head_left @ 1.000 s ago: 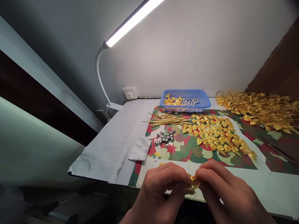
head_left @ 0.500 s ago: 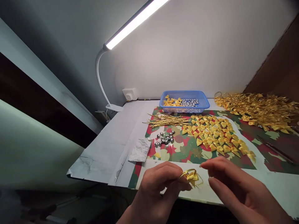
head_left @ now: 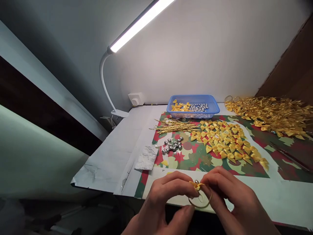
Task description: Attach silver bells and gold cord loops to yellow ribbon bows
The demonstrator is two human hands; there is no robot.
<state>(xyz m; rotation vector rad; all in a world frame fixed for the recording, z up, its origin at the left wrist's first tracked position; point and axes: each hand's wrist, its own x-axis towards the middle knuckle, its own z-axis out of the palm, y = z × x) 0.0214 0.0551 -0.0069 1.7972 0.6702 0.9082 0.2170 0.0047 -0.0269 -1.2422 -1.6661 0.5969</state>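
Observation:
A yellow ribbon bow (head_left: pixel 196 186) with a silver bell (head_left: pixel 197 181) at its middle is between my hands, above the table's near edge. A gold wire loop (head_left: pixel 201 206) hangs below it. My right hand (head_left: pixel 232 195) pinches the bow's right side and the loop between thumb and fingers. My left hand (head_left: pixel 168 195) has its fingertips on the bow's left side, its thumb lower and apart from them. Beyond, rows of yellow bows (head_left: pixel 223 140) lie on patterned paper, with several loose silver bells (head_left: pixel 173 147) and a bundle of gold wire ties (head_left: pixel 174 126) to their left.
A blue basket (head_left: pixel 193 115) with bows and bells stands by the wall. Finished gold pieces (head_left: pixel 276 114) are heaped at the right, with dark tweezers (head_left: pixel 290 158) in front. A crumpled white paper (head_left: pixel 146 157) lies left of the bells. A lamp (head_left: pixel 105 81) is clipped at the left.
My right hand has moved left and closed on the bow and loop. The bow has turned so its bell faces up and the loop hangs down; my left thumb has come away downward.

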